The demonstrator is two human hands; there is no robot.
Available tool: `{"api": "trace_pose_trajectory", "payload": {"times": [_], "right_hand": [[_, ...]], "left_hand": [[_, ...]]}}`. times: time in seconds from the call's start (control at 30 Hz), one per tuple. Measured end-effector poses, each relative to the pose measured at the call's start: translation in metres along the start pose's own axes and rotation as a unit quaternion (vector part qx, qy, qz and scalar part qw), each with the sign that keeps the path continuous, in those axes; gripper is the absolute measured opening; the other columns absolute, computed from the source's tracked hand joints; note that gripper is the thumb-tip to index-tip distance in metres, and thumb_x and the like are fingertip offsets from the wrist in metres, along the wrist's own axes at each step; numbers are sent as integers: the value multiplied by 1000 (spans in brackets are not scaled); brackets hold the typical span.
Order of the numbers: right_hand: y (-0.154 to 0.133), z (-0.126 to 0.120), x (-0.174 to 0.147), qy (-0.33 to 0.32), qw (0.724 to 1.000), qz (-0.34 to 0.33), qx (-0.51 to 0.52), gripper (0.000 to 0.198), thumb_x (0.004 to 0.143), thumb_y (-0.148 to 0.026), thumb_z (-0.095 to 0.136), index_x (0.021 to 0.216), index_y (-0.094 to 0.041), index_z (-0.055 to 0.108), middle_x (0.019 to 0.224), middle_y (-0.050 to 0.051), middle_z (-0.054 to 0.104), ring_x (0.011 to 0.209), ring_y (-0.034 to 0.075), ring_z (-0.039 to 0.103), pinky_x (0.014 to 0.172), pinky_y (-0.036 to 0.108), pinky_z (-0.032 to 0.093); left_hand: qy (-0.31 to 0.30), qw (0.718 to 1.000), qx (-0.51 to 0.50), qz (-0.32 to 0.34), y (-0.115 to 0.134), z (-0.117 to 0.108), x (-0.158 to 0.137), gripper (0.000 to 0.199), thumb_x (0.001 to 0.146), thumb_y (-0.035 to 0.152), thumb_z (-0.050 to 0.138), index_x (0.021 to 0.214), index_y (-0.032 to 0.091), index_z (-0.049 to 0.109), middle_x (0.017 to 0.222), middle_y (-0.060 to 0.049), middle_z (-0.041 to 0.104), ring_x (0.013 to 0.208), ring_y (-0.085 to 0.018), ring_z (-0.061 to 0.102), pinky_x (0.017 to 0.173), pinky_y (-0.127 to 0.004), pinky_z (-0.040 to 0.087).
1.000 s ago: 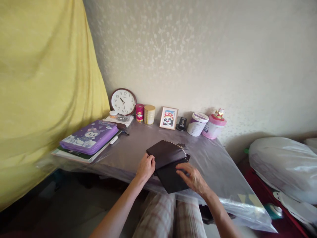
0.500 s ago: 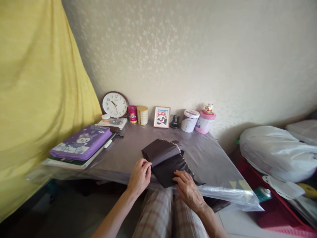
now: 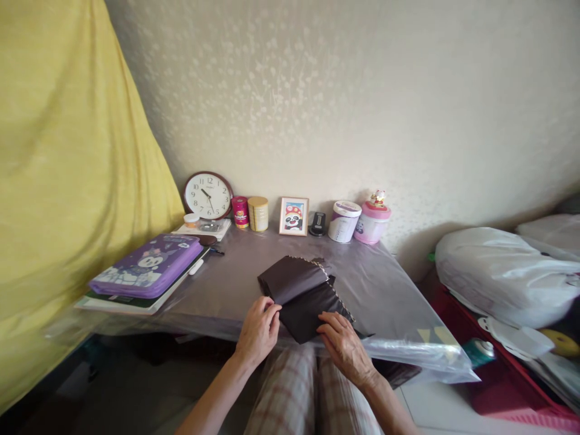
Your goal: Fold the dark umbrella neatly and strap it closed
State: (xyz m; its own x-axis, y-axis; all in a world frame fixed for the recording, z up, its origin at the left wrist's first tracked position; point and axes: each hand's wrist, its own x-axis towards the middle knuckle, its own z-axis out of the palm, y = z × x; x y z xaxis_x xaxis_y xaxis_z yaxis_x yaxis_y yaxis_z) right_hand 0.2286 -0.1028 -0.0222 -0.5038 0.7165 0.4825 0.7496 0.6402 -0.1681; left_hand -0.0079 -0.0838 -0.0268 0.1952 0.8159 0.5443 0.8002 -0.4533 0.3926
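Note:
A dark brown-black folded piece of thin, smooth material (image 3: 301, 307) lies at the table's front edge, with a light-and-dark patterned strip (image 3: 334, 290) along its right side. I cannot tell whether it is cloth or plastic. My left hand (image 3: 259, 329) pinches its left edge where the upper fold meets the lower layer. On the lower right part rests my right hand (image 3: 343, 345), fingers together and curled at the material; its fingertips are partly hidden. The lower layer comes to a point between both hands, over the front edge.
The table (image 3: 226, 284) has a clear plastic cover. A purple case (image 3: 149, 266) lies on books at left. Along the wall stand a clock (image 3: 208, 195), cans (image 3: 258, 214), a framed panda picture (image 3: 293, 216) and tubs (image 3: 344, 222). A red crate (image 3: 502, 386) is at right.
My left hand has shifted slightly down and right along the material's left edge. The right hand and the folded material look almost the same; the view has moved slightly.

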Motion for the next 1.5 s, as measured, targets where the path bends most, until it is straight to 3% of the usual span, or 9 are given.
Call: {"api": "trace_pose_trajectory", "payload": {"times": [0.2, 0.4, 0.63, 0.83, 0.97, 1.13, 1.5], "right_hand": [[0, -2, 6, 15, 1000, 0, 5, 16, 86, -13, 45, 91, -20, 59, 108, 7, 60, 107, 21, 52, 93, 41, 44], [-1, -8, 12, 33, 999, -3, 10, 16, 87, -15, 45, 91, -21, 59, 106, 7, 62, 106, 20, 53, 92, 40, 45], [-5, -14, 21, 50, 999, -12, 7, 17, 88, -15, 44, 92, -20, 59, 104, 8, 63, 105, 21, 55, 93, 42, 44], [2, -16, 31, 35, 999, -2, -8, 16, 88, -16, 44, 93, -22, 59, 105, 7, 63, 105, 20, 54, 94, 42, 42], [22, -17, 28, 30, 999, 28, -34, 19, 85, -15, 47, 100, -21, 58, 107, 7, 62, 105, 21, 54, 91, 40, 43], [43, -25, 30, 55, 995, 57, -55, 18, 87, -17, 43, 93, -21, 59, 103, 7, 63, 97, 20, 56, 83, 35, 45], [37, -54, 81, 77, 993, 23, -84, 16, 90, -23, 42, 93, -21, 58, 91, 4, 65, 86, 17, 56, 77, 27, 42]], "left_hand": [[-7, 1000, -2, 2, -1, 2, -1, 25, 82, 12, 40, 97, 20, 58, 96, -6, 50, 88, -18, 54, 81, -35, 47], [-48, 998, -13, 38, 5, -1, -5, 41, 72, 5, 44, 109, 21, 54, 110, -9, 47, 102, -22, 49, 90, -39, 44], [-72, 997, -9, 40, 14, 7, -2, 38, 77, 17, 53, 115, 20, 53, 114, -9, 47, 107, -24, 46, 93, -42, 42], [-43, 999, 2, 31, 15, 15, 8, 28, 80, 10, 49, 99, 23, 64, 107, -7, 51, 101, -22, 50, 88, -40, 45], [-13, 999, -15, 32, 13, 13, 14, 28, 81, 10, 48, 99, 22, 65, 102, -6, 54, 96, -20, 52, 87, -39, 46], [7, 998, -49, 24, 9, 11, 20, 29, 83, 11, 44, 100, 23, 64, 102, -6, 55, 95, -19, 53, 86, -37, 47], [66, 988, -141, -3, 1, 9, 29, 21, 89, 23, 42, 90, 21, 63, 90, -4, 58, 84, -15, 56, 78, -28, 47]]}}
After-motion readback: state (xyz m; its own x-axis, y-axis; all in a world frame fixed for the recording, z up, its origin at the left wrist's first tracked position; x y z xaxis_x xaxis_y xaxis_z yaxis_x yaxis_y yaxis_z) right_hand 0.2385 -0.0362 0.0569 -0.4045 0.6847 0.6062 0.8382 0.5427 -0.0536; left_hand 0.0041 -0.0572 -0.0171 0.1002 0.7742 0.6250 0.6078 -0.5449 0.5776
